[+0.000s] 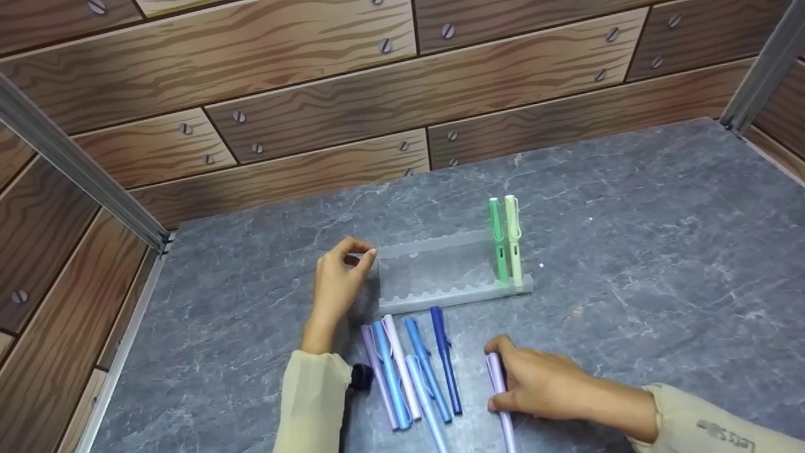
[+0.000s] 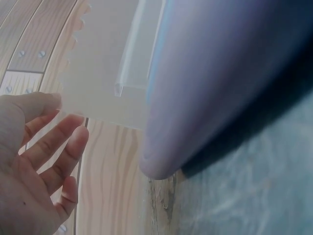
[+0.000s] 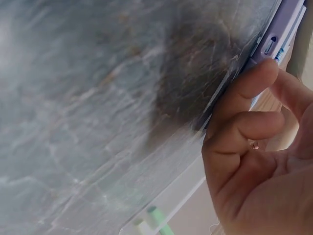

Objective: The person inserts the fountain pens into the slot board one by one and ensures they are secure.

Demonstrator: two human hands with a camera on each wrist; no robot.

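Observation:
A clear plastic pen rack with a notched front edge lies on the table. My left hand holds its far left corner, thumb and finger meeting at the edge in the left wrist view. A green pen and a pale green pen rest side by side in the rack's right end. To the right and nearer, my right hand pinches a lavender pen between thumb and fingers. In the right wrist view the lavender pen shows only partly, at the top right.
Several loose pens lie in front of the rack, among them a dark blue pen, a light blue pen and a purple pen. A grey marbled table carries everything. Wood-patterned walls stand behind and at the sides.

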